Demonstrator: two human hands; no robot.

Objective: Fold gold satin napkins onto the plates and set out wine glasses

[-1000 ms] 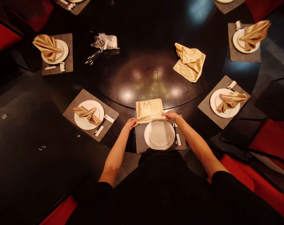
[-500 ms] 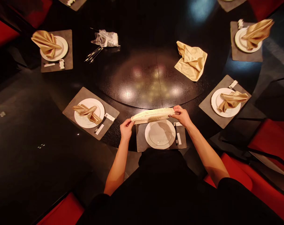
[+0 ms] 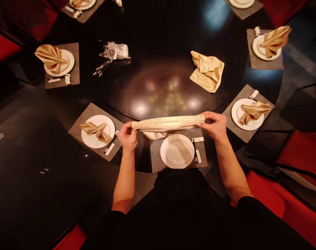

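Note:
A pale gold cloth napkin (image 3: 168, 122), gathered into a long strip, is stretched between my two hands above the far edge of the near placemat (image 3: 156, 156). My left hand (image 3: 128, 137) pinches its left end, and my right hand (image 3: 215, 125) pinches the right end. Some loose cloth hangs under the strip on the left. Just below it, a white plate (image 3: 177, 151) sits on the placemat with nothing on it. Chopsticks (image 3: 194, 151) and white paper pieces lie at the plate's right.
Around the dark round table (image 3: 152, 83) are settings with folded gold napkins, such as the left one (image 3: 97, 132) and the right one (image 3: 254, 113). A loose napkin (image 3: 208, 71) and a clear plastic bag (image 3: 115, 51) beside several chopsticks lie farther in. Red chairs (image 3: 264, 191) stand around.
My hands have moved apart and pulled the napkin strip longer. They have come up a little, and more loose cloth shows beneath it. The camera view has shifted slightly.

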